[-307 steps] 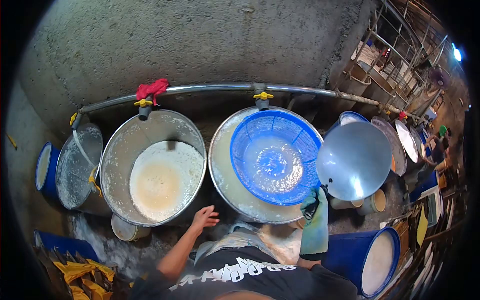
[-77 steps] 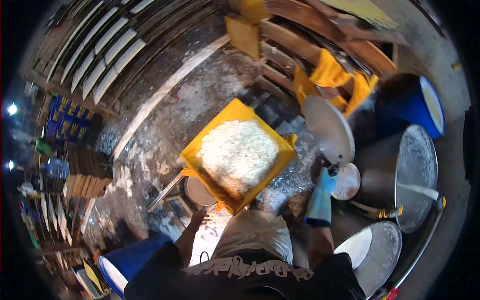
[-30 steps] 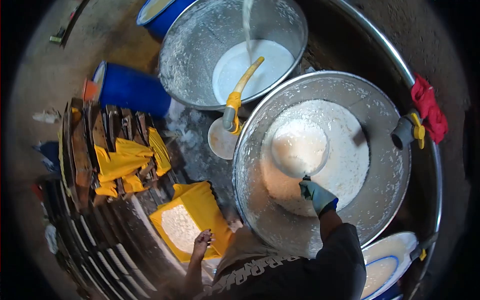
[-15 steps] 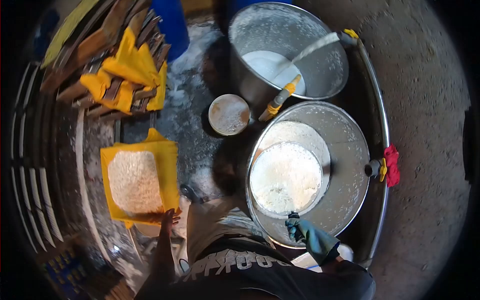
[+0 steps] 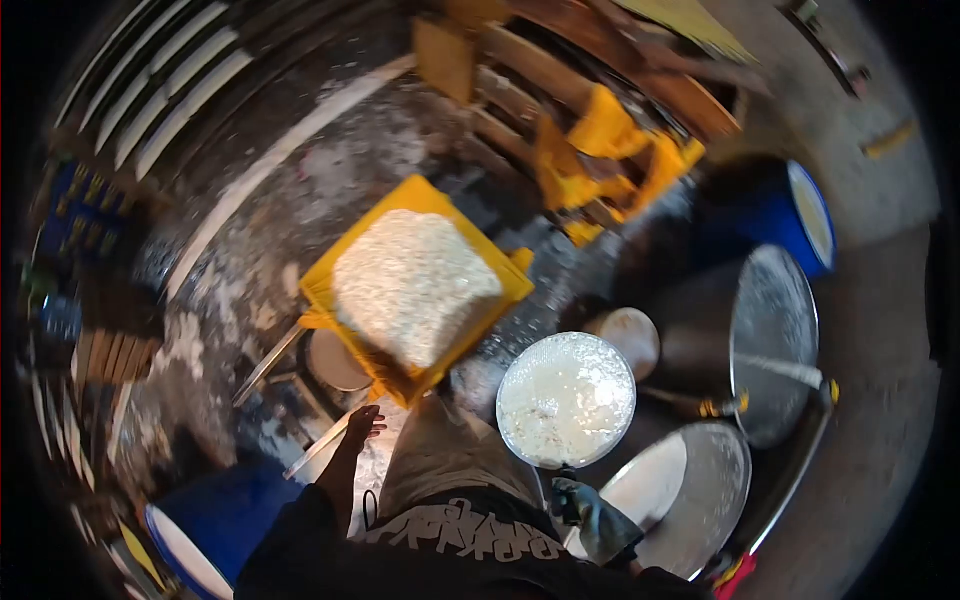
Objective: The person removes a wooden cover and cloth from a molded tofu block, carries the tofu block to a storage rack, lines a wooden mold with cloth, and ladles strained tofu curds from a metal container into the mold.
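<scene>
My right hand [image 5: 592, 515], in a blue-green glove, is closed around the dark handle of a round strainer [image 5: 566, 398]. Wet white material fills the strainer, which is held level beside the metal vats. Bare and with fingers apart, my left hand [image 5: 364, 428] is just below the near corner of a yellow container [image 5: 462, 215]. A heap of pale, crumbly material [image 5: 410, 285] fills that container. Whether my left fingertips touch its corner I cannot tell.
Two metal vats [image 5: 728, 490] [image 5: 778, 320] stand at the right with white liquid in the nearer one. A small round tub [image 5: 630, 340] sits behind the strainer. Blue barrels [image 5: 735, 225] [image 5: 235, 510] and a wood pile with yellow scraps [image 5: 610, 125] stand around.
The strainer has come out of the near vat in my right hand, towards the yellow container. My view has turned left. My left hand has come off the container's corner.
</scene>
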